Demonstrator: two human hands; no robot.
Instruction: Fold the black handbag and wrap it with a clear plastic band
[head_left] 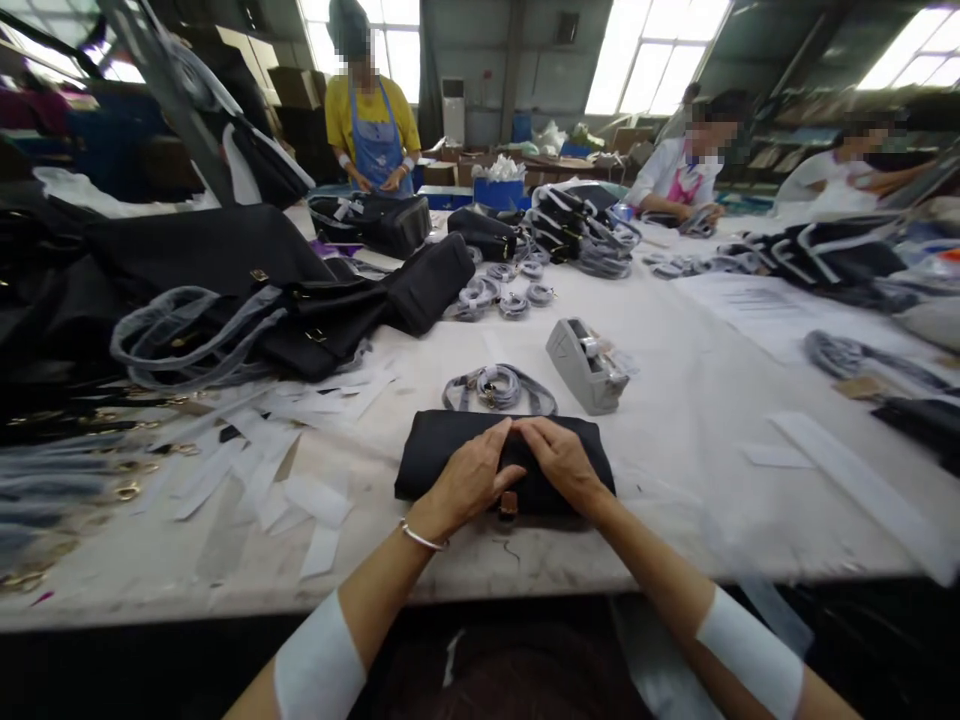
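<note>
A black bag [427,455] lies flat near the front edge of the table, a small brown and metal clasp [508,503] at its front. On the bag's left part rests my left hand [474,470], fingers stretched out and thumb spread. My right hand [556,458] lies on its right part, fingers extended, the fingertips of both hands close together at the middle. Neither hand holds anything. Just behind the bag, a coiled strap in clear wrapping [498,386] touches or nearly touches its back edge.
A grey tape dispenser [586,368] stands behind the bag to the right. Black bags [330,320] and paper strips [262,480] cover the left side of the white table [675,400]. Wrapped straps [514,290] lie farther back. Across the table, a person [375,135] stands.
</note>
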